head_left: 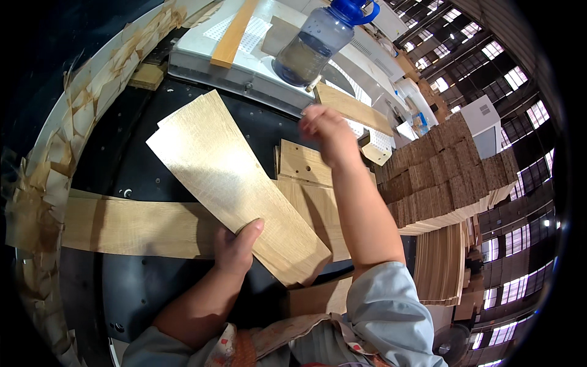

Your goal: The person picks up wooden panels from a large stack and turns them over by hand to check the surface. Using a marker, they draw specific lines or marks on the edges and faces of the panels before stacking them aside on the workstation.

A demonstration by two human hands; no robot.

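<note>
My left hand (237, 246) grips a long, pale wood-grain board (214, 159) by its lower left edge, thumb on top. The board is tilted above the dark machine table, and a second edge peeks out at its upper left corner. Raised to the right of it, my right hand (327, 131) has its fingers curled together, slightly blurred. Whatever it holds, if anything, is hidden. Beneath and beside that forearm lie several wood-grain panels (304, 164), one with drilled holes. Another wood-grain board (147, 227) lies flat across the table at left, passing under the held one.
A blue-lidded water bottle (318, 43) stands on the white machine housing (208, 67), near a narrow wooden strip (235, 33). High stacks of boards (440, 165) rise at right. A curved edge covered in peeling tape (52, 165) borders the left side.
</note>
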